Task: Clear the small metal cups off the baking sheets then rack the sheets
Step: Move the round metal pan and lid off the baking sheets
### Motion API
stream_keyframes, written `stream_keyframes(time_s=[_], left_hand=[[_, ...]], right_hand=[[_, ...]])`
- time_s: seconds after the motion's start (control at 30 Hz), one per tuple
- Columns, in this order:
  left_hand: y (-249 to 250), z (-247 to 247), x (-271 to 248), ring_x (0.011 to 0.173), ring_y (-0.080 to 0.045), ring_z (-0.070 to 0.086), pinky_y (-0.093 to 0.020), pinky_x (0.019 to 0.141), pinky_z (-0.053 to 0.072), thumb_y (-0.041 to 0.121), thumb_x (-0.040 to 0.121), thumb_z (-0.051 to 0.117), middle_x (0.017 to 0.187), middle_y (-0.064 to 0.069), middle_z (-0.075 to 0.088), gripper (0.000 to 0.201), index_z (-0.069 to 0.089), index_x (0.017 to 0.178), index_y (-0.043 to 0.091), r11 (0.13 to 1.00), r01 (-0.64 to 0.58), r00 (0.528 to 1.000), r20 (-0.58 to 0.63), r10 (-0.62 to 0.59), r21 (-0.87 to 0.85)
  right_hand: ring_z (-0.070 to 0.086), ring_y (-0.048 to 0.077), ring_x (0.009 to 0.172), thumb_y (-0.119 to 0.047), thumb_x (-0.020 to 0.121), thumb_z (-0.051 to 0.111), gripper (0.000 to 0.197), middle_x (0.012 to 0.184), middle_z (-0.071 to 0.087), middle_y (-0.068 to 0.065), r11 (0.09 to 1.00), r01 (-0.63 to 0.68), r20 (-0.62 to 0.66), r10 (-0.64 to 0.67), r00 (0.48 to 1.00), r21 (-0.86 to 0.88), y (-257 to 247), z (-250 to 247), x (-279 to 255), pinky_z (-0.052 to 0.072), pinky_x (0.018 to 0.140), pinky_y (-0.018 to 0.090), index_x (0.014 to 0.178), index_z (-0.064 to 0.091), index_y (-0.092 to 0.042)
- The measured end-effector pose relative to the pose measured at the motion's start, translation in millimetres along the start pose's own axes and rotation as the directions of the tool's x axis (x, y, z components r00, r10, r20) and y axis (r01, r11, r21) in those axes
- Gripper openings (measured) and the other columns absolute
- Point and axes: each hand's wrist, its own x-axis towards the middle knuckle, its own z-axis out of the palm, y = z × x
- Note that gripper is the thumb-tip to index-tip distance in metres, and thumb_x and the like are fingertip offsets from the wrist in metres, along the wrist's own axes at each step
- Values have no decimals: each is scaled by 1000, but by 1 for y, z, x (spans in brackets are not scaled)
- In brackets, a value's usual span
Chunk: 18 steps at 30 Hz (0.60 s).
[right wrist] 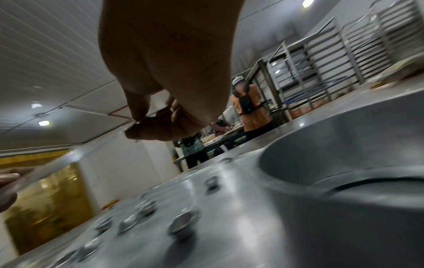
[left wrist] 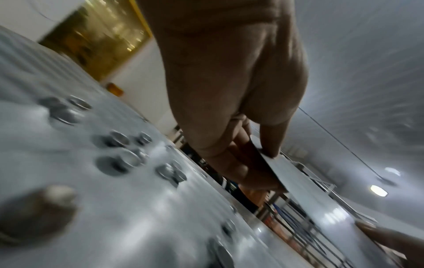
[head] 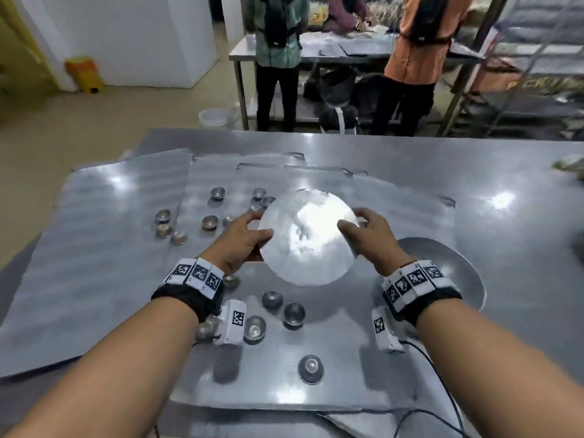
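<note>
1. Round metal plate (head: 308, 237) held above the baking sheets (head: 316, 358), lifted clear of them, level or slightly tilted; exact tilt not readable.
2. Left hand (head: 241, 245) pinching the plate's left rim, thumb on top, fingers curled beneath. Right hand (head: 368, 237) pinching the right rim likewise. Wrist views confirm thin edge clamped between thumb and fingers on both sides.
3. Small metal cups (head: 272, 299) lying loose on the sheets: one cluster near the body, below and behind the plate; a second cluster (head: 210, 222) farther off, left of the plate. Some upright, some inverted.
4. Key relation, judged: far cluster nearer the left hand; near cluster almost under the left wrist. Large metal bowl (head: 448, 270) just right of the right hand, touching or overlapping the sheet edge — cannot tell which.
5. Sheets overlapping in a loose pile, long axes running roughly left to right; count unclear.
6. Hidden: any cups under the plate and forearms. Rack (head: 521, 74) at far right cut off by frame edge. Both wrist views motion-blurred; cup contents unreadable.
</note>
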Motion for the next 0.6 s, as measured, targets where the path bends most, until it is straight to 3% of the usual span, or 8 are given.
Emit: stream_keyframes(time_s=[0.1, 0.17, 0.27, 0.33, 0.37, 0.47, 0.53, 0.6], left_hand=[[7, 62, 3, 95, -31, 68, -52, 87, 59, 8, 96, 65, 106, -20, 69, 31, 55, 122, 23, 996, -32, 999, 29, 30, 84], [8, 97, 5, 83, -24, 62, -45, 77, 59, 15, 96, 67, 90, -15, 63, 38, 54, 130, 23, 986, -72, 997, 47, 66, 152], [6, 142, 10, 70, -15, 64, -31, 62, 57, 20, 94, 69, 79, -5, 66, 43, 54, 134, 21, 972, -123, 992, 64, 112, 199], [5, 172, 10, 57, -5, 63, -22, 52, 51, 12, 99, 63, 61, 11, 65, 34, 53, 129, 23, 964, -154, 987, 70, 142, 218], [5, 185, 9, 56, -4, 64, -21, 51, 51, 9, 100, 60, 57, 12, 64, 33, 53, 128, 24, 960, -165, 986, 74, 153, 227], [3, 217, 6, 73, -18, 70, -28, 56, 55, 10, 100, 60, 77, -2, 71, 33, 53, 127, 26, 954, -167, 985, 87, 150, 247], [-1, 231, 4, 82, -26, 71, -33, 59, 56, 13, 100, 62, 88, -11, 72, 35, 53, 130, 28, 950, -151, 988, 76, 136, 273], [-6, 247, 2, 86, -30, 72, -36, 61, 57, 13, 99, 62, 92, -15, 72, 37, 54, 134, 24, 948, -141, 990, 64, 128, 285]], right_hand=[[61, 11, 69, -23, 88, 72, 19, 81, 63, -3, 1000, -9, -110, 6, 994, -20, 20, -60, -9, 51, 65, 28, 104, 61, -20], [59, 15, 71, -28, 86, 74, 26, 80, 57, 1, 999, -31, -132, 28, 991, -19, 36, -94, -15, 54, 69, 33, 108, 61, -23], [58, 18, 65, -28, 86, 71, 33, 77, 56, 7, 998, -45, -139, 40, 989, -32, 59, -137, -24, 55, 55, 31, 117, 61, -30], [64, 18, 66, -27, 86, 68, 24, 73, 65, 4, 998, -29, -169, 19, 985, -61, 72, -163, -29, 56, 62, 34, 108, 63, -33], [65, 17, 70, -26, 87, 67, 19, 74, 68, 1, 996, -29, -191, 14, 981, -78, 80, -175, -31, 56, 69, 36, 104, 64, -33], [65, 18, 91, -24, 93, 63, 18, 94, 68, -6, 983, -88, -246, 47, 968, -161, 108, -204, -34, 50, 85, 32, 111, 65, -27], [61, 23, 111, -25, 95, 60, 30, 116, 64, 2, 970, -151, -258, 99, 961, -189, 125, -216, -38, 43, 90, 29, 125, 62, -22], [57, 25, 120, -23, 96, 58, 42, 129, 61, 7, 958, -194, -231, 144, 962, -211, 140, -223, -43, 40, 94, 29, 137, 54, -19]])
